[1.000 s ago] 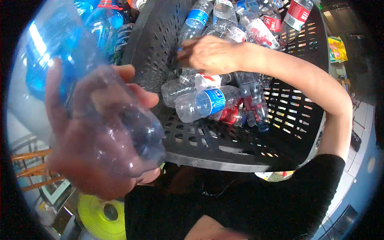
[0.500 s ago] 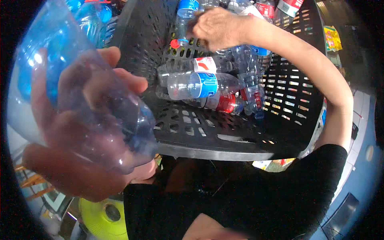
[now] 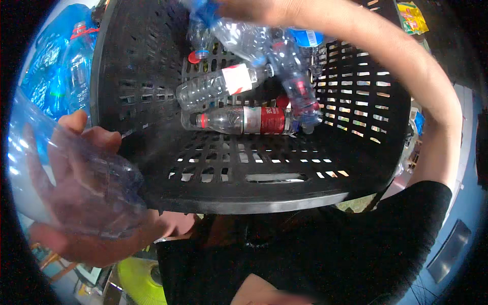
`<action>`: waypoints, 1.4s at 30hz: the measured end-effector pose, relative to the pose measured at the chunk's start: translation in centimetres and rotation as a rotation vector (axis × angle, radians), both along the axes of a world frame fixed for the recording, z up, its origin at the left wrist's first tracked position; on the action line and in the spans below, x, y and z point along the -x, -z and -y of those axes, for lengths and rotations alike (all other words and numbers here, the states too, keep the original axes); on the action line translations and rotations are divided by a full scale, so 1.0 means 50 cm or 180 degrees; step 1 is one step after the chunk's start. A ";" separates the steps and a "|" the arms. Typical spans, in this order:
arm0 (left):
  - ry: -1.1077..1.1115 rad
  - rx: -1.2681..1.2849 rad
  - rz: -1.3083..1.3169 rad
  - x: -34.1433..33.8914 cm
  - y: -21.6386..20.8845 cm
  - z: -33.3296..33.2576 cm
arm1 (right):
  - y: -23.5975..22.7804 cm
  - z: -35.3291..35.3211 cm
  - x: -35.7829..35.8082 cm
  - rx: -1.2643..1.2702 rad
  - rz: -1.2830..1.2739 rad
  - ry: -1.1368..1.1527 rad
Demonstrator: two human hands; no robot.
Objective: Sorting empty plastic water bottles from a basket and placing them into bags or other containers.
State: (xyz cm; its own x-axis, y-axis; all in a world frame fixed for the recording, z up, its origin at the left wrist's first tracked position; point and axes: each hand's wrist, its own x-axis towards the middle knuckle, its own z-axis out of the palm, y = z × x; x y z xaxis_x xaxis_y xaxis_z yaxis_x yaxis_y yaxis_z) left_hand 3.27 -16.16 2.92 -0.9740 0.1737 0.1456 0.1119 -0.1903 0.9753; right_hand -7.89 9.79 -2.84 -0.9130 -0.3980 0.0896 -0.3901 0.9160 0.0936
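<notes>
My left hand (image 3: 76, 188) is closed round a large clear plastic bottle (image 3: 117, 203) left of the black basket. My fingers show through its wall. At the top edge, my right hand (image 3: 249, 11) is blurred and partly cut off. It appears closed on a clear plastic bottle with a blue label (image 3: 205, 11), also smeared by motion. Below it in the basket lie a clear bottle with a white and red label (image 3: 237, 79), a bottle with a red label (image 3: 272, 120) and a crumpled bottle (image 3: 290, 68).
The black slotted basket (image 3: 244, 203) stands in front of me, its rim near my chest. Blue plastic bags (image 3: 43, 76) and another clear bottle (image 3: 79, 73) lie beyond its left wall. A lime-green fan (image 3: 140, 284) stands at lower left. A yellow packet (image 3: 413, 19) lies at far right.
The blue-labelled bottle has left the basket's near pile, uncovering the red-labelled one. My right hand has moved up and left in view. My left hand, still holding its bottle, is farther left and lower.
</notes>
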 end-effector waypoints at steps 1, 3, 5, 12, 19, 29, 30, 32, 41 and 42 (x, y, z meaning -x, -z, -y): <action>-0.0032 0.0024 -0.0064 -0.001 -0.003 0.001 | -0.049 -0.030 -0.002 -0.0247 0.0018 0.0193; -0.0130 0.0133 -0.0147 -0.009 -0.003 0.013 | -0.042 -0.072 -0.032 -0.0522 -0.1650 -0.0505; -0.0243 0.0245 -0.0206 -0.039 -0.007 0.008 | -0.052 -0.053 -0.096 -0.0542 0.0247 -0.0731; -0.0801 0.0653 -0.0499 -0.053 -0.005 0.143 | 0.050 -0.059 -0.286 -0.1271 0.4563 -0.0927; -0.1347 0.1087 -0.0772 -0.022 0.022 -0.087 | 0.150 -0.030 -0.267 -0.0564 0.3101 -0.0959; -0.1193 0.0627 -0.0547 -0.014 0.022 -0.040 | -0.069 -0.014 -0.022 0.0257 0.2570 -0.0553; -0.1300 0.0733 -0.0565 -0.015 0.017 -0.023 | -0.011 -0.010 -0.031 0.0671 0.2877 -0.0575; -0.1244 0.0733 -0.0707 -0.015 0.020 -0.011 | 0.007 -0.036 -0.091 0.0136 0.2913 -0.1367; -0.0959 0.1015 -0.1537 0.015 0.034 -0.026 | 0.122 -0.081 -0.100 -0.1128 0.2558 -0.0941; -0.0875 0.1053 -0.1608 0.000 0.034 -0.023 | 0.104 -0.085 -0.074 -0.1448 0.2055 -0.1043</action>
